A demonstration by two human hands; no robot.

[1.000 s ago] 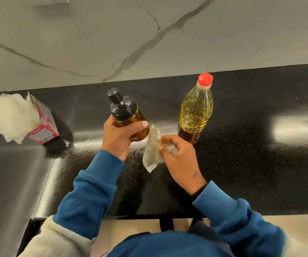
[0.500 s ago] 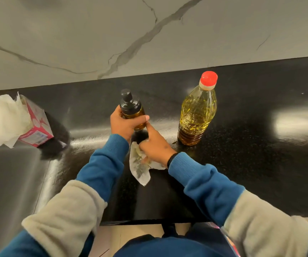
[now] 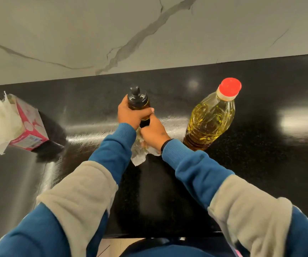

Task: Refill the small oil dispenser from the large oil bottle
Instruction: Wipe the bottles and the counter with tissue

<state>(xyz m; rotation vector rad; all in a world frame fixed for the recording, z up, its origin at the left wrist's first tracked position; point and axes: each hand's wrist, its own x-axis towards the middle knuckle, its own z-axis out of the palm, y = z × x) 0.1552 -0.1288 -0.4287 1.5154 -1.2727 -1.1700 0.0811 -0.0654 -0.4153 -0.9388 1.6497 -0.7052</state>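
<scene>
The small oil dispenser (image 3: 138, 99), amber with a black pump cap, stands upright at the counter's middle. My left hand (image 3: 131, 113) is wrapped around its body. My right hand (image 3: 154, 132) grips a crumpled white tissue (image 3: 138, 154) and presses it near the dispenser's base, which is hidden behind both hands. The large oil bottle (image 3: 211, 115), clear plastic with yellow oil and a red cap on, stands upright to the right, untouched.
A pink tissue box (image 3: 28, 125) with white tissues spilling out lies at the left on the black counter (image 3: 260, 154). A marble wall (image 3: 149, 30) rises behind. The counter's front edge is close to my body.
My left hand lowered the dispenser from a tilted, raised hold to upright on the counter, farther back. My right hand followed with the tissue to the dispenser's base.
</scene>
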